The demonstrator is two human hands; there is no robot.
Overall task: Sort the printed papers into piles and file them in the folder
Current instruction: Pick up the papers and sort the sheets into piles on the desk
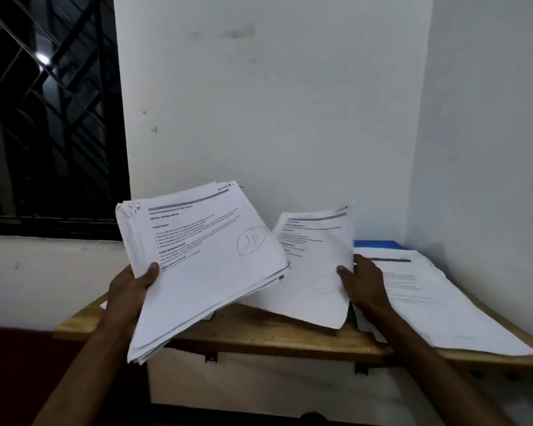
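A wooden wall shelf [259,336] runs across the lower middle, below a white wall.

A thick stack [203,259] of printed papers is held above the shelf's left end, printed side up. Its header edge points toward the wall and its long axis runs from the person to the wall, slanted a little rightward. The left hand [130,287] grips its left edge, thumb on top and fingers hidden underneath. The stack looks fairly heavy and floppy. Its loose sheets are likely to slide and fan out, so a firm pinch along one long edge, with support below, seems wise.

A pile [437,305] lies flat on the shelf's right end, header toward the wall, its long axis heading for the front right corner.

A single sheet [311,265] hangs tilted over the shelf's middle, header up. The right hand [363,281] pinches its right edge, thumb on the print. It looks light, limp and easily creased.

A blue folder [379,243] peeks out at the back right corner, behind the pile.
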